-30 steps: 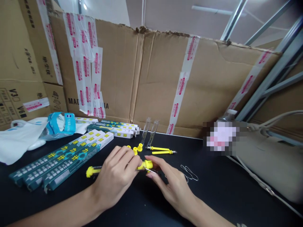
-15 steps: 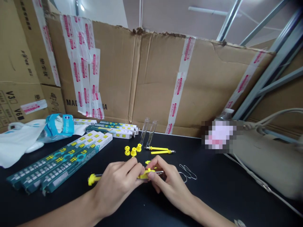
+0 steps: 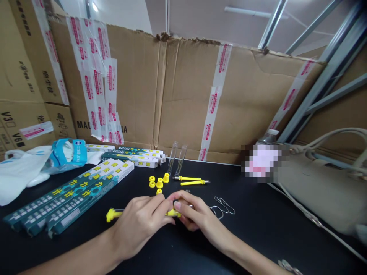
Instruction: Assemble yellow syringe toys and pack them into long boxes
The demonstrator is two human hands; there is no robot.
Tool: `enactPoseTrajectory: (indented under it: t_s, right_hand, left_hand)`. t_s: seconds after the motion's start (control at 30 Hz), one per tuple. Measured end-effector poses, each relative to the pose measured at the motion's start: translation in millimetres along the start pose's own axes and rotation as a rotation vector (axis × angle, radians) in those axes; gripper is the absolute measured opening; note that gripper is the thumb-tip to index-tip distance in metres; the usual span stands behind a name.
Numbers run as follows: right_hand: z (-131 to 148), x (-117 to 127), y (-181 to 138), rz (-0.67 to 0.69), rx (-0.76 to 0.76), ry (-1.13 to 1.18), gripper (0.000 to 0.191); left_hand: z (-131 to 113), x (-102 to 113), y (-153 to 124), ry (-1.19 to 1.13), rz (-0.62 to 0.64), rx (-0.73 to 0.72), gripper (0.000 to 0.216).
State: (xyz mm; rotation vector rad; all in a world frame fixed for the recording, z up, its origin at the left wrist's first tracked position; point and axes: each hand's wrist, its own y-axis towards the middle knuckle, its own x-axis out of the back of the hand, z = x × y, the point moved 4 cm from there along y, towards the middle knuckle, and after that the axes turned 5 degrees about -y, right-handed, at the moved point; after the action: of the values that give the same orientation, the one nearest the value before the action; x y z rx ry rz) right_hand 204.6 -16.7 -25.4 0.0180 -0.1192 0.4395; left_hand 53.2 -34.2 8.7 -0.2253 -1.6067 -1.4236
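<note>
My left hand (image 3: 145,217) is closed around a spring scale (image 3: 114,214), a thin tube held roughly level above the black table. Its flared yellow end sticks out to the left of that hand. Closed too, my right hand (image 3: 195,212) pinches the other end, its fingertips meeting my left fingers over a yellow fitting (image 3: 173,213). The fingers hide most of the tube and fitting. Just beyond lie several yellow caps (image 3: 159,183), two yellow rods with metal springs (image 3: 191,180) and a small loose coil spring (image 3: 187,191). Wire hooks (image 3: 225,205) rest right of my right hand.
Two clear tubes (image 3: 180,160) lie toward the cardboard wall (image 3: 189,99). Long green-and-white boxes (image 3: 83,194) are on the left, others behind. A blue packet (image 3: 78,151) and white plastic stand at far left. On the right are a bottle (image 3: 271,135) and a beige bag (image 3: 323,191).
My right fingers have shifted left and closed over the yellow fitting, hiding more of it. Another yellow cap and the small coil spring now show beyond my hands. The view has shifted slightly.
</note>
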Motion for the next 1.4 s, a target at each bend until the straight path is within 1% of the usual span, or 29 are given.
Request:
enactPoseTrajectory:
  t_s: [0.1, 0.17, 0.27, 0.33, 0.4, 0.47, 0.5, 0.57, 0.6, 0.67, 0.7, 0.77, 0.93, 1.0, 1.1, 1.17, 1.27, 1.33, 1.4]
  right_hand:
    - [1.8, 0.1, -1.2, 0.003, 0.038, -0.127, 0.041]
    - [3.2, 0.3, -2.3, -0.02, 0.069, -0.232, 0.041]
    - [5.1, -0.3, -3.7, -0.057, 0.1, -0.374, 0.045]
    - [7.4, -1.6, -4.4, -0.059, 0.135, -0.403, 0.047]
    - [9.8, -1.3, -4.8, -0.067, 0.158, -0.366, 0.044]
    - [10.3, 2.6, -4.4, -0.108, 0.12, -0.272, 0.043]
    - [10.1, 5.6, -4.1, -0.135, 0.09, -0.211, 0.043]
    - [10.2, 12.2, -3.3, -0.189, 0.057, -0.088, 0.043]
    - [11.0, 15.4, -3.0, -0.211, 0.063, -0.038, 0.042]
    - [12.4, 20.6, -2.6, -0.249, 0.096, 0.024, 0.041]
    - [12.4, 22.5, -2.5, -0.266, 0.109, 0.041, 0.041]
    - [11.0, 24.3, -2.3, -0.292, 0.125, 0.063, 0.04]
    - [7.4, 25.2, -0.9, -0.314, 0.168, 0.09, 0.038]
    - [9.1, 27.4, 0.1, -0.316, 0.204, 0.057, 0.037]
    - [12.7, 30.9, 1.8, -0.293, 0.267, -0.027, 0.036]
    - [12.0, 32.0, 3.5, -0.258, 0.282, -0.041, 0.045]
    - [7.2, 32.8, 5.8, -0.247, 0.28, 0.011, 0.058]
    - [5.1, 32.3, 6.5, -0.254, 0.277, 0.066, 0.059]
    - [5.7, 29.4, 6.4, -0.231, 0.261, 0.123, 0.056]
  left_hand:
    - [-0.9, 1.1, 1.4, 0.035, 0.019, -0.023, 0.025]
    - [-0.9, 2.1, 2.2, 0.064, 0.036, -0.039, 0.022]
    - [-2.6, 4.5, 2.3, 0.118, 0.023, -0.099, 0.023]
    - [-3.9, 3.6, 2.1, 0.14, 0.039, -0.125, 0.023]
    - [-3.3, -0.6, 2.1, 0.122, 0.096, -0.102, 0.018]
    - [0.2, -4.7, 2.4, 0.097, 0.126, -0.023, 0.008]
    - [2.8, -6.2, 2.4, 0.087, 0.127, 0.03, 0.014]
    - [9.2, -8.9, 2.0, 0.078, 0.14, 0.146, 0.031]
    - [12.2, -10.6, 1.6, 0.074, 0.165, 0.195, 0.033]
    - [16.6, -14.5, 0.7, 0.054, 0.247, 0.271, 0.021]
    - [17.8, -16.0, 0.5, 0.041, 0.283, 0.299, 0.017]
    - [18.0, -17.6, 0.8, 0.021, 0.316, 0.322, 0.014]
    - [15.7, -19.4, 1.1, -0.042, 0.314, 0.351, 0.014]
    - [16.6, -19.2, 0.2, -0.121, 0.305, 0.41, 0.013]
    - [18.7, -16.8, -0.6, -0.308, 0.271, 0.533, 0.014]
    - [20.1, -16.0, -0.7, -0.439, 0.261, 0.617, 0.019]
    - [23.0, -18.4, -1.7, -0.613, 0.271, 0.734, 0.029]
    - [25.7, -22.0, -3.3, -0.715, 0.274, 0.808, 0.034]
    - [28.0, -24.9, -4.5, -0.765, 0.269, 0.848, 0.036]
